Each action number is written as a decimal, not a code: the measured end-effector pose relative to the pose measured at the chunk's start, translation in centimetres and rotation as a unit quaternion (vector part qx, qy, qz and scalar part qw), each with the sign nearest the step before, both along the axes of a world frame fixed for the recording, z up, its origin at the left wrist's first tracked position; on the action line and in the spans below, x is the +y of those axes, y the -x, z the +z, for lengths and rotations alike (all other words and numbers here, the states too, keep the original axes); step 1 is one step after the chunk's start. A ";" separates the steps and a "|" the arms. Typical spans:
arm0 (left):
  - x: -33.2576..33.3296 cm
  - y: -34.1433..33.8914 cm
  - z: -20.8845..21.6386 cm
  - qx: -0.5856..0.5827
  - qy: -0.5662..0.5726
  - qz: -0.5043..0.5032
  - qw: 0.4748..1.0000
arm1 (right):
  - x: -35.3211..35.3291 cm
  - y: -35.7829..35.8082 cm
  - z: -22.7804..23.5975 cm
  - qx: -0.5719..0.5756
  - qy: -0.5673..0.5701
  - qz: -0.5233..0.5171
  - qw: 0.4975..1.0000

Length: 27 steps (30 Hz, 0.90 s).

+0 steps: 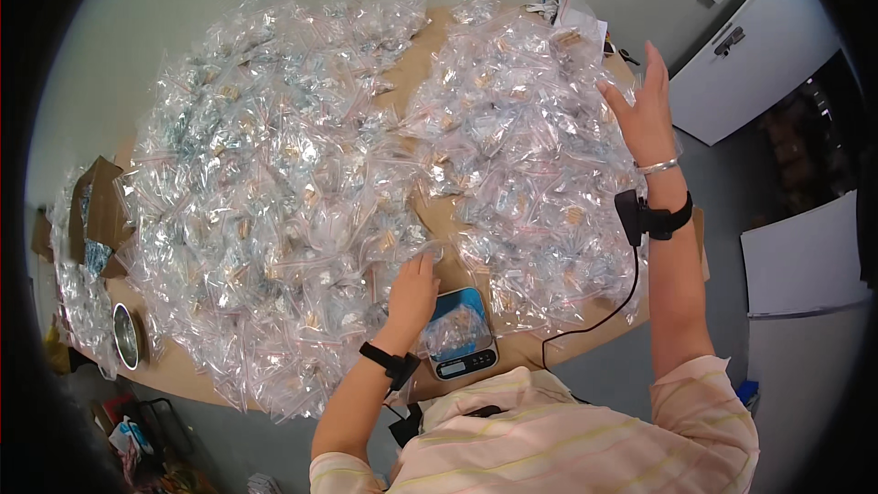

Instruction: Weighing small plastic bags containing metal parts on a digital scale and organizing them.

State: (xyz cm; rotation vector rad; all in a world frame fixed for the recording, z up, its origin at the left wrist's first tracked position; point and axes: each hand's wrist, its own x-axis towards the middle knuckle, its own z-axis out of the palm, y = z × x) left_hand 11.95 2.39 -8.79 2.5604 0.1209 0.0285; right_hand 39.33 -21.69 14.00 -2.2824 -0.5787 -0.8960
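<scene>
In front of me stands a kitchen scale (466, 366) with a blue top and a small display. On it lies a clear zip bag (455, 329). My left hand (414, 293) is just left of the scale, its fingers closed on the top of a clear zip bag (389, 252) at the edge of the left pile. My right hand (647, 123) is raised at the far right edge of the right pile, fingers spread, with nothing in it. Black straps are on both wrists.
Two big heaps of clear zip bags with small parts, a left heap (265, 192) and a right heap (540, 146), cover the brown table. A metal bowl (126, 337) and a cardboard box (101, 206) stand at the left. A white door (754, 46) is at the far right.
</scene>
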 end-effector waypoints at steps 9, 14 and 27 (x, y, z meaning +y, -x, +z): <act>0.6 -5.0 -6.3 0.021 -0.237 -0.034 0.971 | -0.2 10.4 -7.7 0.266 0.131 0.245 0.923; 2.1 -2.1 -0.4 -0.104 -0.182 0.041 0.977 | -2.5 16.2 -11.4 0.379 0.140 0.334 0.852; -0.7 5.5 19.1 -0.184 0.337 0.237 0.893 | 4.3 22.0 -9.6 0.724 -0.006 0.442 0.529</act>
